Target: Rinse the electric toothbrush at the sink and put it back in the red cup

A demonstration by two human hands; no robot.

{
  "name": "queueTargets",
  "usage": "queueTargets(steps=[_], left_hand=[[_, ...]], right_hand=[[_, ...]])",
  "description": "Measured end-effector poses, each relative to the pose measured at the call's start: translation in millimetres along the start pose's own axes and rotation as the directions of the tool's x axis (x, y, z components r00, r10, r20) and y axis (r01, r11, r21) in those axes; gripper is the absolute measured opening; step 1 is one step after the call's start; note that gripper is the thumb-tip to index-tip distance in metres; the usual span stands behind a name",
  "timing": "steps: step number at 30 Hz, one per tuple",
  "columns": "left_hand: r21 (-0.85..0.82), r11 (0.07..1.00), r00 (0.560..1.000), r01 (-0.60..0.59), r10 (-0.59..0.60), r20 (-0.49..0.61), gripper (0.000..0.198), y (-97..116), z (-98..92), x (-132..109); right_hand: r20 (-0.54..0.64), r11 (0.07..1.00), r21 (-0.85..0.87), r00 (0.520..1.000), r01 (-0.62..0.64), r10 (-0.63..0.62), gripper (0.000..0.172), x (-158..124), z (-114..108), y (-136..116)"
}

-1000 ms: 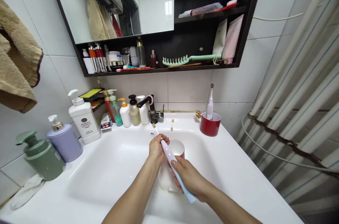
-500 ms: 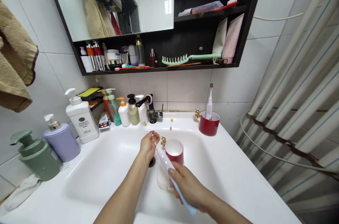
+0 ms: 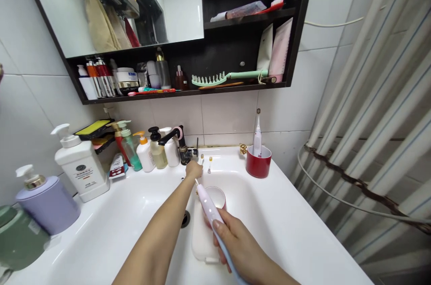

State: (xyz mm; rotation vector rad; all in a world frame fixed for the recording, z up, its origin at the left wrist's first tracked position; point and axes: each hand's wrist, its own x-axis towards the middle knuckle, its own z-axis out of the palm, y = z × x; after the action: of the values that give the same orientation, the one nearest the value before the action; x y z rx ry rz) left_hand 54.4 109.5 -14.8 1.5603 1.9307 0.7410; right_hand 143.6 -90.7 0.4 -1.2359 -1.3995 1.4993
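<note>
My right hand [image 3: 235,240] is wrapped round a pink and blue electric toothbrush handle [image 3: 209,206], its bare metal tip pointing up and away. My left hand [image 3: 194,169] reaches to the back rim of the sink, below the black faucet [image 3: 185,152]. Its fingers are closed near a small brush head [image 3: 202,158]; whether they grip it cannot be made out. Another small brush head [image 3: 210,164] lies on the rim just right of it. Beneath the handle, a red cup with a white inside [image 3: 217,196] and a white case [image 3: 202,244] are in the sink.
Pump bottles [image 3: 82,168] line the left and back of the white sink [image 3: 286,213]. A red cup [image 3: 258,167] holding another electric toothbrush [image 3: 257,137] stands at the back right. Above hangs a dark cabinet [image 3: 232,47] with a mirror and toiletries. Pipes [image 3: 363,141] run down the right.
My left hand has moved away from the toothbrush tip to the back rim, and its fingers have closed. The camera view has shifted; my right hand still holds the handle.
</note>
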Motion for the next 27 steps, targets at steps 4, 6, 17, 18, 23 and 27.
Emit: queueTargets(steps=[4,6,17,18,23,27], left_hand=[[-0.152,0.988,0.995,-0.037,0.022,-0.098,0.022,0,5.7,12],[-0.216,0.973,0.990,-0.077,0.048,-0.135,0.024,0,7.8,10],[-0.609,0.791,0.998,-0.065,0.068,-0.017,0.032,21,26.6,-23],[-0.630,0.776,0.998,-0.041,0.058,0.007,0.032,21,22.9,-26],[-0.728,0.678,0.985,0.104,0.029,0.168,0.015,2,-14.6,-58],[-0.878,0.418,0.966,0.232,0.009,0.259,0.009,-18,-45.8,-93]], right_hand=[[-0.004,1.000,-0.006,1.000,-0.020,0.020,0.027,2,-1,-2],[0.004,1.000,-0.008,1.000,-0.023,0.023,0.026,3,-1,-1],[-0.039,0.998,-0.011,0.997,0.062,-0.062,0.027,1,-4,5],[-0.055,0.998,-0.014,0.996,0.067,-0.068,0.028,2,-5,5],[-0.077,1.000,-0.014,0.997,0.017,-0.018,0.027,4,-4,6],[-0.015,1.000,-0.012,1.000,0.003,-0.003,0.028,4,2,12]])
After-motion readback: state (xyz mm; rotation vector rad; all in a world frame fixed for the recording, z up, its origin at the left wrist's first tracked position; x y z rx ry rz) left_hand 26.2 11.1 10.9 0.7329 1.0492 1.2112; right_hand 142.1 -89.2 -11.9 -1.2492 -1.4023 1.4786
